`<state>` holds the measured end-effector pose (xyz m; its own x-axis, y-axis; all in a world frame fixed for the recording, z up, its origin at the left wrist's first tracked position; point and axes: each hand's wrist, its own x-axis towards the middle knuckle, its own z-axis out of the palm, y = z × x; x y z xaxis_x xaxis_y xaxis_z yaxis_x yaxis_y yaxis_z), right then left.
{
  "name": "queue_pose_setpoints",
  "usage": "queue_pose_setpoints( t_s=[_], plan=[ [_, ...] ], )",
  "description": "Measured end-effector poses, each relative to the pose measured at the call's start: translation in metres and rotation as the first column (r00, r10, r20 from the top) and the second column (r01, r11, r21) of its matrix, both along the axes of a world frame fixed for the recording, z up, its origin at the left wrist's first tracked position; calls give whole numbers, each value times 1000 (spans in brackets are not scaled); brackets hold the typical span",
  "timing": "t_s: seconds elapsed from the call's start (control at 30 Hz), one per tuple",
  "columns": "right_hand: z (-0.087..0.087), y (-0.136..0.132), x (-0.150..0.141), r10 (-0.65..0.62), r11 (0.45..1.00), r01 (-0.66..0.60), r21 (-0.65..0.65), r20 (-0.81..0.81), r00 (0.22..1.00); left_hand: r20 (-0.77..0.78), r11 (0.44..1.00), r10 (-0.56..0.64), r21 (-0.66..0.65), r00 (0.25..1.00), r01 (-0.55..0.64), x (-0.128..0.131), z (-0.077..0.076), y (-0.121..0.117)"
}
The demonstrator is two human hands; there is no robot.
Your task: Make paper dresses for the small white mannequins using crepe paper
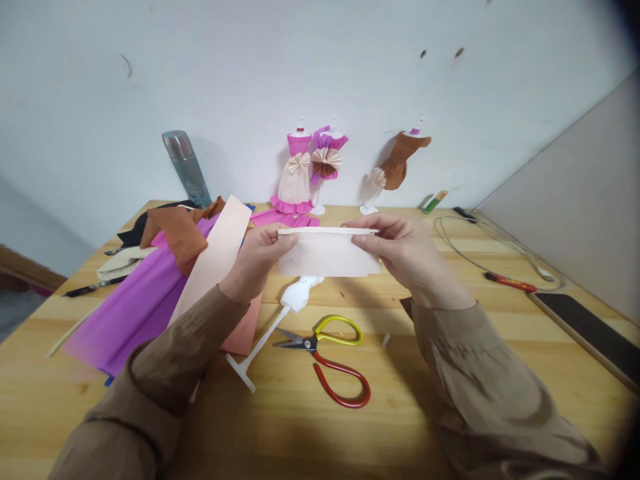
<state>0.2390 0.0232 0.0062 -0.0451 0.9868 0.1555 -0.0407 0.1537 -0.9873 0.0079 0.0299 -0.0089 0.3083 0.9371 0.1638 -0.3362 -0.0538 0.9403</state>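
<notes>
Between my left hand (256, 259) and right hand (407, 252), fingers (285, 247) pinching either end, a pale paper (327, 257) stretched level, its long axis running left to right.

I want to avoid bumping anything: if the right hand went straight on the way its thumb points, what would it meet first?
Beyond the pale sheet that the right hand holds, probably the left hand, pinching the sheet's other end; exact depth is hard to judge.

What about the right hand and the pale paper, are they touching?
Touching. The head view shows it: the right hand has its thumb lying on the front of the pale paper, near the paper's right end.
</notes>
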Motion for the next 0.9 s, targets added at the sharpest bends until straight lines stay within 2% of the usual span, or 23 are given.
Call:
queue_pose_setpoints(
  t_s=[0.13,0.43,0.53,0.67,0.9],
  plan=[
    [-2,3,1,-23,998,22,62,16,1000,17,1000,3,-5,1000,-3,-2,0,0],
    [-2,5,1,-15,1000,16,8,-52,999,17,999,17,39,1000,-18,-1,1,1],
    [-5,7,0,-23,1000,24,19,-78,997,33,997,64,44,997,-65,-1,3,1],
    [-5,7,-3,-61,996,68,54,-125,990,42,990,136,15,990,-137,-2,4,2],
    [-2,6,-9,-71,995,79,57,-128,989,38,987,159,-40,987,-157,-2,7,1]
  ],
)
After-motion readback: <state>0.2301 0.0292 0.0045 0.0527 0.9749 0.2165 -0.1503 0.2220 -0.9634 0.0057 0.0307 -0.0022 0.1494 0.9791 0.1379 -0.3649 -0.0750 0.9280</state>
